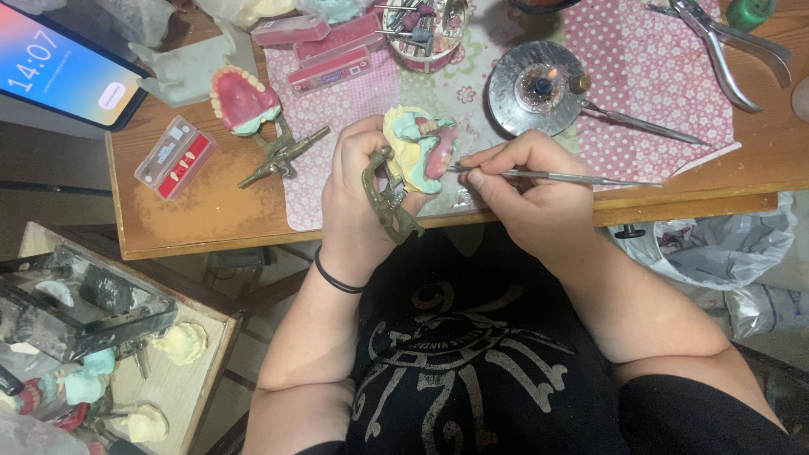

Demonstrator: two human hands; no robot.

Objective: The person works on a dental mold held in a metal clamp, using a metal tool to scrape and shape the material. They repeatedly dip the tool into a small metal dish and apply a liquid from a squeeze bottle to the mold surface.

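My left hand [358, 190] grips a dental model [417, 147] of yellow and green plaster with pink wax, mounted on a brass articulator [389, 202]. It is held just above the table's front edge. My right hand [527, 190] pinches a thin metal carving tool [573, 178] like a pen. The tool's tip touches the pink wax on the model's right side. A black band circles my left wrist.
A lit spirit burner [541, 87] stands on a round metal dish behind my right hand. A second articulator with pink denture [246, 101], red boxes [324, 50], a tooth card case [175, 157], pliers [729, 46] and a phone [63, 72] lie on the wooden table [211, 211]. A box with plaster casts [177, 341] sits low left.
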